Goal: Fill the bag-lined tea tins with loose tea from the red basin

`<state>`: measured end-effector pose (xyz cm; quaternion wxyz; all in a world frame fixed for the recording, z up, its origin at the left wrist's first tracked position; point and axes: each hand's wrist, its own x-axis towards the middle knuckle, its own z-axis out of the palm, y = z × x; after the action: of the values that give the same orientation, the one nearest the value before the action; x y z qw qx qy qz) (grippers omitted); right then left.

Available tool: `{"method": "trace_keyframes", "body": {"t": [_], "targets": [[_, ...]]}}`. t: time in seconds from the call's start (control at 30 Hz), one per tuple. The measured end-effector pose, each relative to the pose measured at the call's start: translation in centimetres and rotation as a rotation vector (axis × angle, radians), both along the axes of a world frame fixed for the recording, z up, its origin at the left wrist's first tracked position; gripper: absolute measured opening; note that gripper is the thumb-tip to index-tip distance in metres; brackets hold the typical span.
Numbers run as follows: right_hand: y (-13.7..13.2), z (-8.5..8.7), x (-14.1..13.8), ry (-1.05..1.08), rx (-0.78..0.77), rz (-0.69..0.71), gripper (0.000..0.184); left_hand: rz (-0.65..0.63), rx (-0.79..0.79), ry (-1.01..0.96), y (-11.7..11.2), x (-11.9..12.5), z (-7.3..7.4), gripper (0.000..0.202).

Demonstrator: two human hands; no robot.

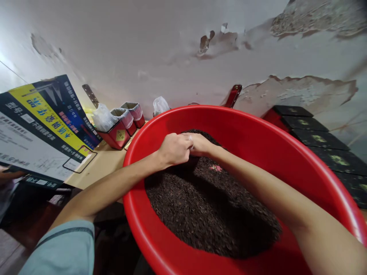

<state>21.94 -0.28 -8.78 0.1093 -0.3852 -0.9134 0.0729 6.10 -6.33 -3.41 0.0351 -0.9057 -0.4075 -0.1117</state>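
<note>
Red tub (pixel 275 145): dark loose leaf (pixel 183 210) lies inside. Left hand (pixel 175 149) curled closed over the leaf, meeting right hand (pixel 200 144), fingers hidden; contents unclear. Keeping low should confine spills. Pink scrap (pixel 215 168) sits on the leaf.

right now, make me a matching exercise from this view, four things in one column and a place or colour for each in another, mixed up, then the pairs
Column one
1. left hand
2. flakes
3. carton
4. tub

Column two
A. printed, with a yellow stripe
B. dark, heaped in the tub
C. bright red
D. close by the right hand

Pairs: 1-D, 2-B, 3-A, 4-C
</note>
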Motion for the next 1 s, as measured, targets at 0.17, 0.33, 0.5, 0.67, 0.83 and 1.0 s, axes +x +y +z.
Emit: {"method": "trace_keyframes", "body": {"t": [0.17, 0.33, 0.5, 0.67, 0.83, 1.0], "targets": [[-1.7, 1.4, -0.5, -0.196, 0.077, -0.159, 0.033, 0.358, -0.05, -0.177, 0.8, -1.3, 2.6, 0.04], [-3.7, 2.4, -1.5, -0.354, 0.171, -0.284, 0.039, 0.353, -0.804, -0.219, 3.5, -1.6, 1.7, 0.046], [-4.8, 2.7, -1.6, -0.368, 0.198, -0.357, 0.044, 0.261, -0.876, -0.414, 4.4, -1.1, 0.6, 0.034], [-4.6, 2.7, -1.5, -0.314, 0.098, -0.389, 0.046, 0.183, -0.782, -0.413, 5.0, -1.6, 0.4, 0.04], [-5.1, 2.4, -2.0, -0.248, 0.105, -0.424, 0.043, 0.285, -0.966, -0.361, 4.6, -0.8, 2.2, 0.019], [-4.1, 3.9, -0.2, -0.143, -0.015, -0.292, 0.03, 0.34, -0.783, -0.231, 4.3, 0.7, 3.7, 0.014]]}}
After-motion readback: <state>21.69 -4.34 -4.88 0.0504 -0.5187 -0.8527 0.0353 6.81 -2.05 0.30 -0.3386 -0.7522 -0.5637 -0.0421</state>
